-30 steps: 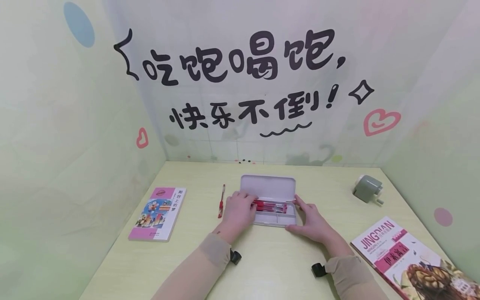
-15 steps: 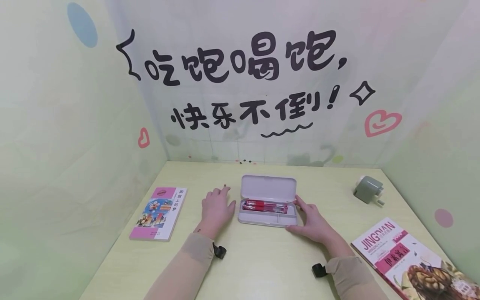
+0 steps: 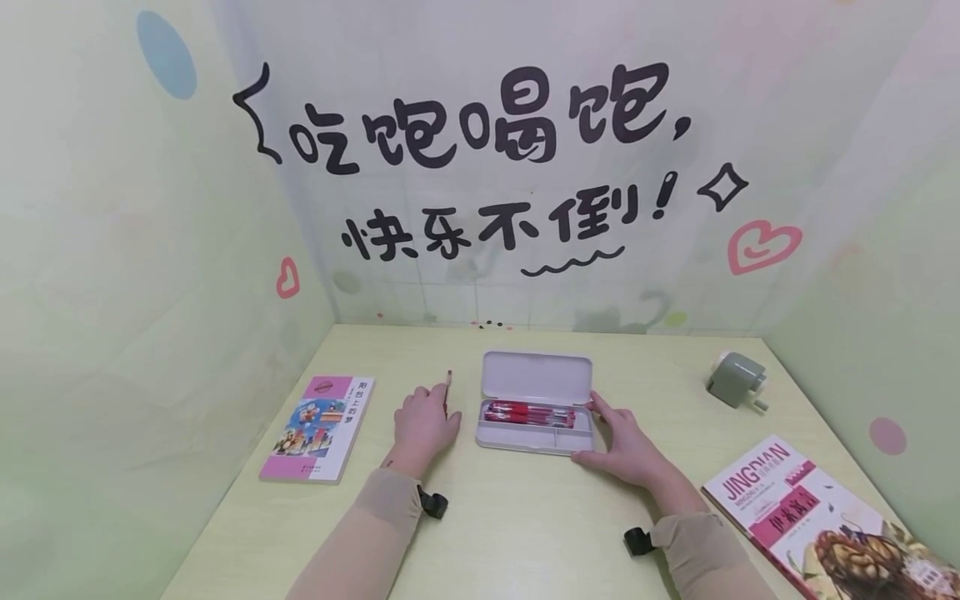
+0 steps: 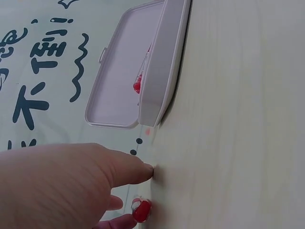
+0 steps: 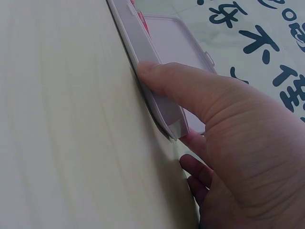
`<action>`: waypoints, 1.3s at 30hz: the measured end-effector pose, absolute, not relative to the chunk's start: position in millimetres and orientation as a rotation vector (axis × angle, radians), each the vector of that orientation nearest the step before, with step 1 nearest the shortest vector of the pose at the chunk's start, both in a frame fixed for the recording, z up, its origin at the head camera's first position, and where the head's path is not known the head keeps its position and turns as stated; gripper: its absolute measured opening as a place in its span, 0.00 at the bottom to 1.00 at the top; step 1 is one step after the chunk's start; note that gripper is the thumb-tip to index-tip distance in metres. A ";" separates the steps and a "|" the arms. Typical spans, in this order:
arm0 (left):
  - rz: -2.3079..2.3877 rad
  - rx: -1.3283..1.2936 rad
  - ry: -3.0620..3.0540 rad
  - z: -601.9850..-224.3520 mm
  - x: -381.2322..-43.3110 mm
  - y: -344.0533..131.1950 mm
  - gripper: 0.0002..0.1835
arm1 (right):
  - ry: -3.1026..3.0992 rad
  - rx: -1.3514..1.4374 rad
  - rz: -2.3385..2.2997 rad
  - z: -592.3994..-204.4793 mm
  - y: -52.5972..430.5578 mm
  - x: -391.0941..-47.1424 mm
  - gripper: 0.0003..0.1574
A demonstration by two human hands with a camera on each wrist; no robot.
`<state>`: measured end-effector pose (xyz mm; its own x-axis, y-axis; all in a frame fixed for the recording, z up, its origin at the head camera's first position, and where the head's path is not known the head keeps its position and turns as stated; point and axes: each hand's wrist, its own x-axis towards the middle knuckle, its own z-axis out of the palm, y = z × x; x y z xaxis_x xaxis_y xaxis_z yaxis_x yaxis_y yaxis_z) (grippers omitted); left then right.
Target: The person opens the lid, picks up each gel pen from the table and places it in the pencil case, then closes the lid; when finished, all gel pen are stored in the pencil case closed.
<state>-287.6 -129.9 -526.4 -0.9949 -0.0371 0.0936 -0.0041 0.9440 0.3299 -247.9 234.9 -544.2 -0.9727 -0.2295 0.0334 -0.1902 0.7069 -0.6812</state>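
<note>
A pale pencil case (image 3: 517, 437) lies with its lid raised, with several red pens (image 3: 528, 413) in its rear compartment. My right hand (image 3: 630, 446) grips its right end, the thumb on the front wall (image 5: 164, 78) and fingers behind. Left of the case, my left hand (image 3: 423, 425) is over a single red pen (image 3: 448, 383), whose upper end sticks out past the fingers. In the left wrist view the pen's red part (image 4: 141, 210) shows between thumb and fingers, with the thumb apart from it. The hand hides most of this pen.
On the table (image 3: 517, 533), a pink-and-white book (image 3: 318, 429) lies at left. A larger magazine-like book (image 3: 825, 517) lies at front right. A grey-green pencil sharpener with a crank (image 3: 737, 379) stands at back right. Printed wall sheets enclose the table.
My left hand has left the pens inside the case and moved left to the loose pen, then slightly further left and down. My right hand stays on the case.
</note>
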 end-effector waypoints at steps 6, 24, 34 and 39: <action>-0.476 0.041 -3.021 -527.2 -288.3 -131.2 0.29 | 2.843 -0.336 -1.127 -544.0 235.1 -247.7 0.79; -0.599 0.053 -3.022 -524.9 -287.9 -131.5 0.16 | 2.851 -0.344 -1.128 -544.6 236.3 -246.7 0.79; -0.650 0.019 -2.907 -516.2 -286.6 -127.5 0.19 | 2.848 -0.359 -1.142 -544.4 235.6 -246.6 0.79; -0.660 -0.076 -2.809 -512.8 -287.6 -118.5 0.18 | 2.846 -0.364 -1.143 -543.0 234.4 -247.1 0.79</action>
<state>-287.6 -118.5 -512.8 -0.9662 -0.0073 0.2578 0.1083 0.8957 0.4313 -247.1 234.4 -543.0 -0.9709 -0.2363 0.0385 -0.1972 0.6986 -0.6878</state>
